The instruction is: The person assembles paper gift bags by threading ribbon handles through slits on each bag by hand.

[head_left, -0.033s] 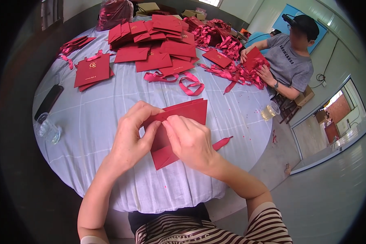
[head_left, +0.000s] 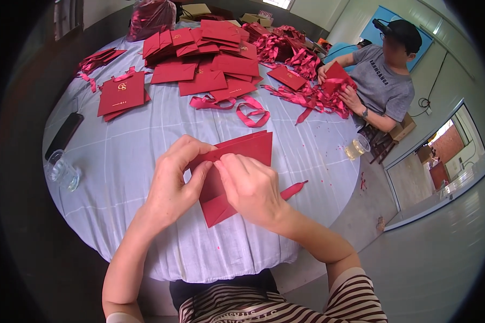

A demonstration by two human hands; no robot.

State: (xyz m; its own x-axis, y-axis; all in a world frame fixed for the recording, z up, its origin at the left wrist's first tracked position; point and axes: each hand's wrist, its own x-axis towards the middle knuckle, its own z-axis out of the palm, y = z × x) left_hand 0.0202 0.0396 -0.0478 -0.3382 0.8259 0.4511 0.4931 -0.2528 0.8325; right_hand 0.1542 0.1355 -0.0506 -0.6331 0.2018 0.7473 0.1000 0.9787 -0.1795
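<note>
A folded red paper bag (head_left: 216, 210) is held up at a slant over the near middle of the table. My left hand (head_left: 179, 175) grips it by its left side near the upper edge, thumb in front and fingers behind. Against the same spot, the closed fingertips of my right hand (head_left: 249, 185) press together beside the left thumb; what they pinch is hidden. From under my right hand a red ribbon (head_left: 293, 190) sticks out to the right, ending in a thin dark tip.
Red paper bags (head_left: 202, 83) lie heaped at the back; loose ribbon (head_left: 253, 111) lies before them. At left are a phone-like dark object (head_left: 64, 134) and a clear cup (head_left: 63, 171). Another cup (head_left: 357, 147) stands at right. A co-worker (head_left: 382, 75) handles a red bag beside piled ribbons.
The bag has tilted very slightly in my hands, its right edge shifting a little to the left. My hands keep almost the same place.
</note>
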